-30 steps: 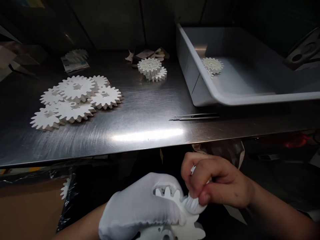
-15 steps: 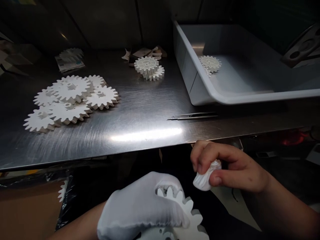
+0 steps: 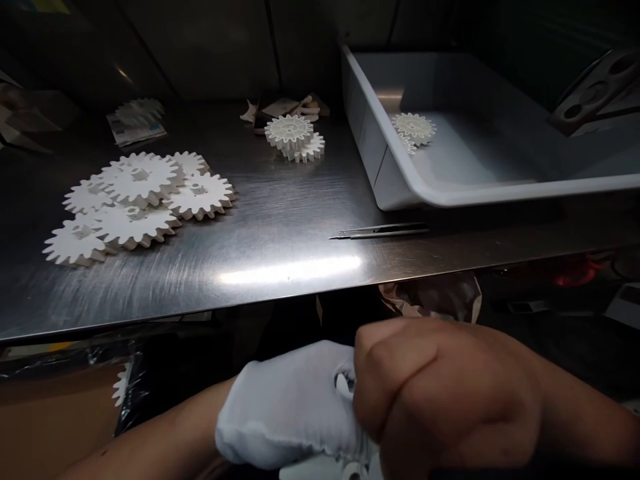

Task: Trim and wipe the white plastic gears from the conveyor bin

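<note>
I hold a toothed white gear (image 3: 323, 469) in cloth-gloved left fingers (image 3: 346, 355); bare right fingers (image 3: 373, 377) curl over it, grip hidden.

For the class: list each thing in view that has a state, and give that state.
Left hand: gloved, gripping the held gear
Held gear: mostly hidden by the hands
Right hand: bare, curled; fingertips hidden
Gear pile: overlapping, lying on the table
Small gear stack: one resting on another
Tweezers: lying untouched on the table
Tray: open-topped, gears inside
</note>
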`<state>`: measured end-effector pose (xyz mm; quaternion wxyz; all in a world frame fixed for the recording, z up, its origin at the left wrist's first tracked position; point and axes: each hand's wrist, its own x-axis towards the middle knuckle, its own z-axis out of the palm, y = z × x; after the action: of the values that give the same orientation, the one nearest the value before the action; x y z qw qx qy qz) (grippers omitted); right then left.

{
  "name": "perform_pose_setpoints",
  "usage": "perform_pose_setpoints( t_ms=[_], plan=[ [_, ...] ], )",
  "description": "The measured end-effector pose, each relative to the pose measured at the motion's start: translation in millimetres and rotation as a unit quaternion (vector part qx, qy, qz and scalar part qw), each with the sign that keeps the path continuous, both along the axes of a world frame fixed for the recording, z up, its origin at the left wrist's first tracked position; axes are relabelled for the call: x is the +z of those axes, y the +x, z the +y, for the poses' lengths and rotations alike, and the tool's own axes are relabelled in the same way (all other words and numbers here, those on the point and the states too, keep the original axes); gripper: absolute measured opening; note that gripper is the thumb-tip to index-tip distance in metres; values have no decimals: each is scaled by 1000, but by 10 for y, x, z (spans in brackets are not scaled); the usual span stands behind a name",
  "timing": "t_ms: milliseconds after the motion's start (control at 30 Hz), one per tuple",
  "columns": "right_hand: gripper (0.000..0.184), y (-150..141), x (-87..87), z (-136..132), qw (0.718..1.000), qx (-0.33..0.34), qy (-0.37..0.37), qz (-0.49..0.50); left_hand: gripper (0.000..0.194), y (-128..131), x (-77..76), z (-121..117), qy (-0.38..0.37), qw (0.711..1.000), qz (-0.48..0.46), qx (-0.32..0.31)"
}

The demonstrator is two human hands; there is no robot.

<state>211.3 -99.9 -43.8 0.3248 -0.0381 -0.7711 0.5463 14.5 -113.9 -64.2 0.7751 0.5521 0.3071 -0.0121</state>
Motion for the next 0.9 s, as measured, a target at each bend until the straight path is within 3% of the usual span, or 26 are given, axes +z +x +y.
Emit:
perform_pose_setpoints(
  t_ms=[67, 200, 367, 500, 600, 733, 800, 900],
  plan=[
    [37, 53, -22, 38, 1000, -5, 0, -14, 16, -12, 93, 49, -1, 1000, 23, -11],
    [13, 275, -198, 68, 989, -111, -34, -95, 19, -73, 277, 124, -98, 993, 66, 2],
    [8, 343, -271, -21, 986, -147, -79, -29, 25, -93, 241, 91, -97, 994, 42, -1],
    [9, 157, -196, -13, 989, -101, -104, 1, 22, -55, 106, 0, -96, 994, 39, 44],
    [13, 71, -168, 70, 994, -28, -105, 11, 14, -30, 63, -13, -58, 998, -17, 14],
    [14, 205, -194, 116, 993, 23, -89, -70, 22, -55, 156, 35, -42, 993, 111, 6],
    [12, 310, -219, 57, 991, -12, -94, -99, 26, -94, 225, 56, -89, 985, 149, 18],
    [6, 367, -245, -114, 986, -129, -102, -29, 31, -162, 253, 49, -152, 983, 95, 39]
  ],
)
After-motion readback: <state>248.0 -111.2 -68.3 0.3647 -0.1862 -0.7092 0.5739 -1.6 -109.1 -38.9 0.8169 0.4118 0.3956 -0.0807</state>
